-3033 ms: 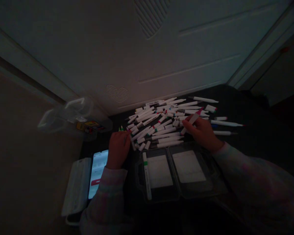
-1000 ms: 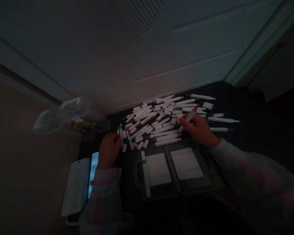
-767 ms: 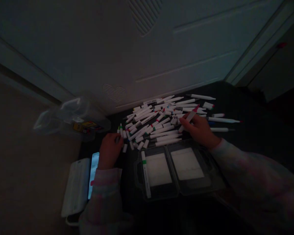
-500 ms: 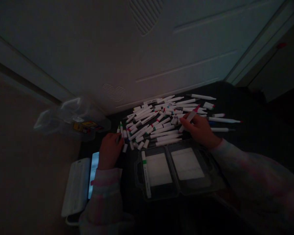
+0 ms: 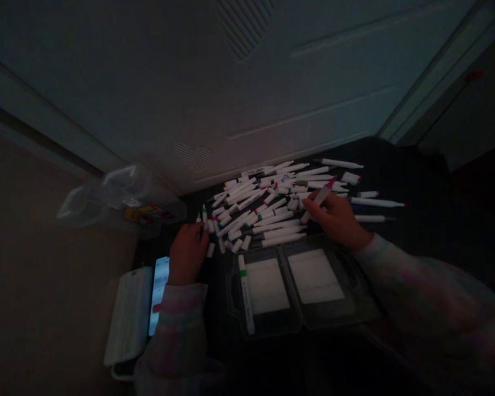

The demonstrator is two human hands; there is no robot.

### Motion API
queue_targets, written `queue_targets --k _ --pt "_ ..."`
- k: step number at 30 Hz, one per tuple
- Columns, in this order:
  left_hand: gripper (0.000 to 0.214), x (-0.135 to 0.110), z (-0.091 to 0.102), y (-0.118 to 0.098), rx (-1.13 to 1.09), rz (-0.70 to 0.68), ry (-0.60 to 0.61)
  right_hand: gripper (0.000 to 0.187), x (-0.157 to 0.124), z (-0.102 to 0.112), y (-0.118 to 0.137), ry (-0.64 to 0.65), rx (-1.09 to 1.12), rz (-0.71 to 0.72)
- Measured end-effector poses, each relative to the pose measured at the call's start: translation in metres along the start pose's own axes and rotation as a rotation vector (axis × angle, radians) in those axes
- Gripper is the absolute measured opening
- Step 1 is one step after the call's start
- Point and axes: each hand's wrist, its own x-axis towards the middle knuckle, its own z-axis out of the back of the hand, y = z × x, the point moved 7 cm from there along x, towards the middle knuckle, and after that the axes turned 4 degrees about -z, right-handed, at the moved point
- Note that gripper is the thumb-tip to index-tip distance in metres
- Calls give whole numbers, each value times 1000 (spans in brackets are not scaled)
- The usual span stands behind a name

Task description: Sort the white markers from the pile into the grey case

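In the head view my right hand (image 5: 334,214) grips a marker (image 5: 322,195) with a pink tip, which points up and away above the pile. My left hand (image 5: 188,250) is at the pile's left end with its fingers curled in. What they hold, if anything, is too dark to make out. Close by its fingertips lie a green-tipped marker (image 5: 205,214) and a loose white cap (image 5: 210,250). Many white markers and loose caps make up the pile (image 5: 247,206). Below it, an open clear case (image 5: 296,308) holds one marker with a green band (image 5: 245,294).
Clear plastic boxes (image 5: 124,187) with handles stand at the back left. A lit phone (image 5: 159,291) and a white object (image 5: 130,316) lie beside my left forearm. The pale panel with hearts (image 5: 280,99) rises behind the dark table (image 5: 400,176).
My left hand has shifted very slightly, and more of the phone screen shows beside it. My right hand keeps the pink-tipped marker in the same place.
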Motion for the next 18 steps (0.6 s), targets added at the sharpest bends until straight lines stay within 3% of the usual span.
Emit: queue_targets --k 3,9,18 --pt "31 -1 4 -10 -80 -70 -62 21 0 0 1 -3 0 4" --pt "28 -3 -6 -28 -160 -271 -11 22 0 0 -1 5 0 -12" --pt "25 0 -15 -24 -80 -246 89 22 0 0 1 7 -4 -10"
